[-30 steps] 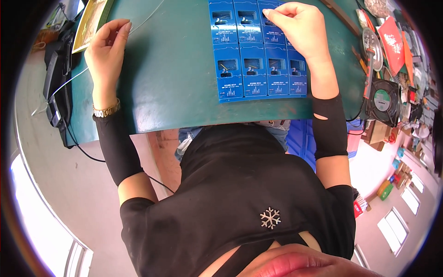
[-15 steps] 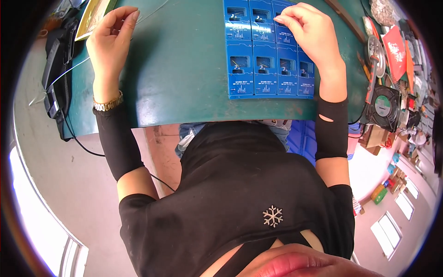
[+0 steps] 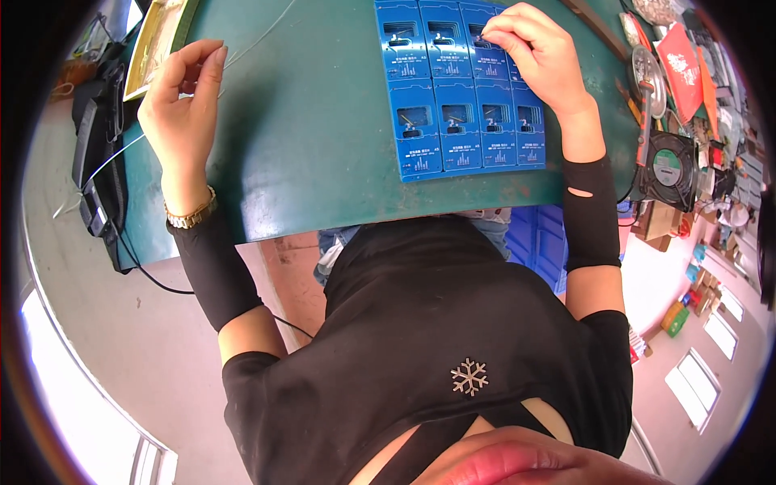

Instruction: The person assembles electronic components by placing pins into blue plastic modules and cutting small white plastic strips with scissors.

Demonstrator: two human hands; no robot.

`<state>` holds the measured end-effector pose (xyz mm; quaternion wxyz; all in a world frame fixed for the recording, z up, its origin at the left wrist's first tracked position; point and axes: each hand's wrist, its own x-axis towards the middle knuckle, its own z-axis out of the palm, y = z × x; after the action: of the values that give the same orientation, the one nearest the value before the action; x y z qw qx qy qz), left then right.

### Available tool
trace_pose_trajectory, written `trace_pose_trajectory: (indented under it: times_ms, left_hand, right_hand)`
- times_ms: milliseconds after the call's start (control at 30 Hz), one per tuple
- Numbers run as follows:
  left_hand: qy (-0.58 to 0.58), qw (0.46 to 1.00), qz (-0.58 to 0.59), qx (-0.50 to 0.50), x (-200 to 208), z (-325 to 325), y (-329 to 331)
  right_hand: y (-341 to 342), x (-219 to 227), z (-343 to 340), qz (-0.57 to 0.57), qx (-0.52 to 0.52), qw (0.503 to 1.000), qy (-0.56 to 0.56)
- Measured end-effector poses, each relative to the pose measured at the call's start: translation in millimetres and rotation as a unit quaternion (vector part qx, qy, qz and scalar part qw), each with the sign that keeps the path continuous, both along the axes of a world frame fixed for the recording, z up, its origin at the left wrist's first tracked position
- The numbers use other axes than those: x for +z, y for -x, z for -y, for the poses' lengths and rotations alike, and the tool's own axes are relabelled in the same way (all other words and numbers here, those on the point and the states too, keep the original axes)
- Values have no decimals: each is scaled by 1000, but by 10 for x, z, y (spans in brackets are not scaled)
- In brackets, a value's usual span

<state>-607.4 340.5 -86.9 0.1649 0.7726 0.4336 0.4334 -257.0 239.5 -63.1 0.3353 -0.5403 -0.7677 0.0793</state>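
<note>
On the green tabletop lies a blue panel (image 3: 453, 156) of joined rectangular cards in two rows, each with a dark cut-out window and pale printing. My right hand (image 3: 540, 61) is over the panel's far right part, thumb and index finger pinched above a far-row card; anything between them is too small to make out. To the left of the panel, above the table, my left hand (image 3: 179, 105) is closed with thumb and forefinger nearly together. A thin pale strand (image 3: 260, 38) passes by its fingertips; whether they grip it I cannot tell.
A yellow-rimmed tray (image 3: 184, 28) sits at the far left, beside black equipment (image 3: 101, 153) with cables at the table's edge. On the right are a black fan (image 3: 672, 168), a round metal reel (image 3: 647, 79), a red packet (image 3: 681, 66) and a brown bar (image 3: 596, 27).
The whole view has shifted and turned slightly, so the panel sits further left and tilted. My left hand appears a little lower and further left. My right hand keeps its pinch over the panel.
</note>
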Motion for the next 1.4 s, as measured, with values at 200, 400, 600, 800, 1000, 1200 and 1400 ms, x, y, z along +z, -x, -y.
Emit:
trace_pose_trajectory:
  times_ms: [200,400,600,800,1000,1200,1400]
  left_hand:
    - [0,1000,-8,5,17,15,47]
    - [50,998,-43,12,-1,4,48]
    - [59,997,-44,2,-24,-8,59]
    - [26,999,-33,-6,-23,-2,47]
    - [15,999,-48,1,-7,3,21]
    - [163,983,-66,-57,-15,48,-58]
    - [127,985,31,-113,3,78,-599]
  right_hand:
    - [140,63,-6,-44,-34,998,5]
    - [115,49,-12,-34,-29,999,8]
    - [108,15,-35,-32,-10,999,-14]
    - [88,20,-39,-11,8,1000,-19]
    - [98,19,3,-3,-6,1000,-24]
    - [242,-11,82,-22,-103,994,-14]
    - [231,7,102,-24,-124,992,17]
